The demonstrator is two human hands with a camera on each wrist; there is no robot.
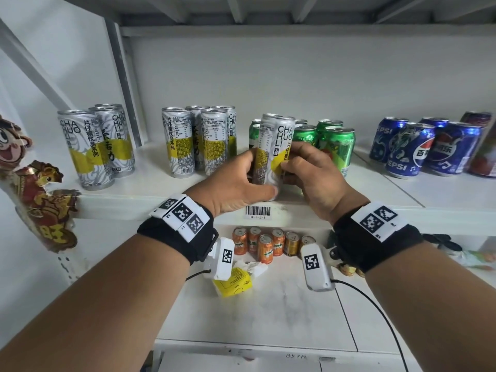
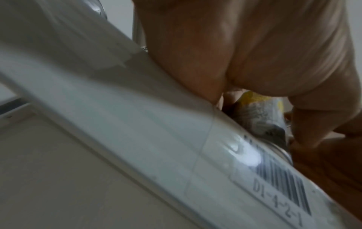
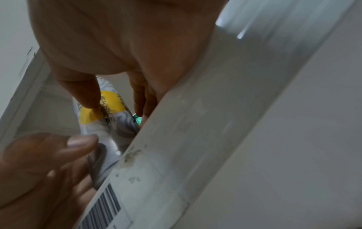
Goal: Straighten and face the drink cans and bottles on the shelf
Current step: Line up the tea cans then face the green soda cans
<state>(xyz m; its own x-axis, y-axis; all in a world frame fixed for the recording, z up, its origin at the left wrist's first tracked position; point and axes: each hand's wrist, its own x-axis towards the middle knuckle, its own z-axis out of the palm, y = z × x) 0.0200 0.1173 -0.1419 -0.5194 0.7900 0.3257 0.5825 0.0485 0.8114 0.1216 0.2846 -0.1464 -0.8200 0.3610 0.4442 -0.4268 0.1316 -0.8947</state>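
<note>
A tall silver and yellow can (image 1: 273, 146) marked CHA HUO LI stands slightly tilted at the front edge of the white shelf (image 1: 375, 213), in front of several green cans (image 1: 336, 146). My left hand (image 1: 255, 175) grips its lower left side, thumb across the base. On its right side my right hand (image 1: 291, 157) grips it, thumb on the yellow patch. The left wrist view shows this can (image 2: 258, 117) under my palm. In the right wrist view the can (image 3: 109, 124) sits between both thumbs. Whether its base touches the shelf is hidden.
More tall silver cans stand in a cluster (image 1: 198, 140) left of centre and another cluster (image 1: 96, 146) at far left. Blue Pepsi cans (image 1: 418, 149) stand at the right. On the lower shelf are small orange cans (image 1: 265, 245) and a yellow packet (image 1: 233, 284).
</note>
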